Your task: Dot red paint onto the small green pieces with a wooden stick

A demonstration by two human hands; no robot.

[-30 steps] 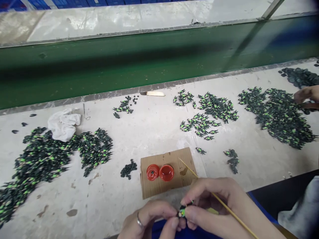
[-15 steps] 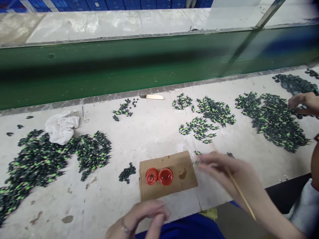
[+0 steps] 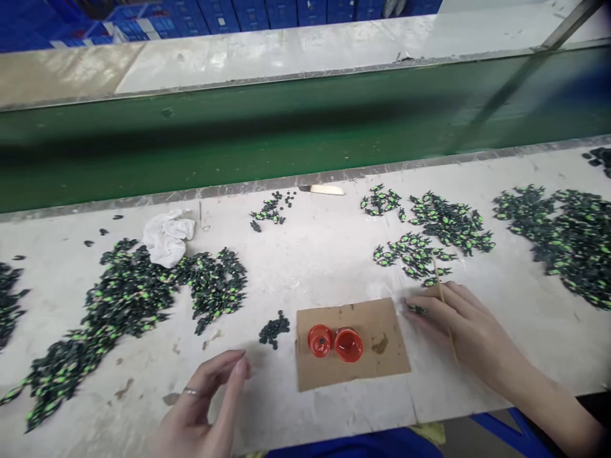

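Observation:
My right hand [image 3: 461, 327] is closed at the right of a cardboard piece [image 3: 310, 375]. A thin wooden stick [image 3: 446, 305] is held across its fingers, and a small black-and-green figure [image 3: 417, 309] shows at its fingertips. Two small red cups [image 3: 349, 345] stand side by side on the cardboard; the left cup [image 3: 319, 341] has a small dark piece in it. Over the table at the lower left is my left hand [image 3: 205, 401], wearing a ring, thumb and forefinger brought together. Anything between them is too small to make out. Close by lies a small heap of dark round pieces [image 3: 274, 329].
Heaps of black-and-green figures lie at left [image 3: 128, 292] and right [image 3: 449, 222]. A white cloth [image 3: 168, 238] rests against the left heap. A knife with a pale handle [image 3: 327, 189] lies along the back edge, before a green strip [image 3: 286, 140].
The view has shifted left. My left hand has moved left, away from the cardboard's front edge. My right hand is lower and flatter beside the cardboard, still with the stick.

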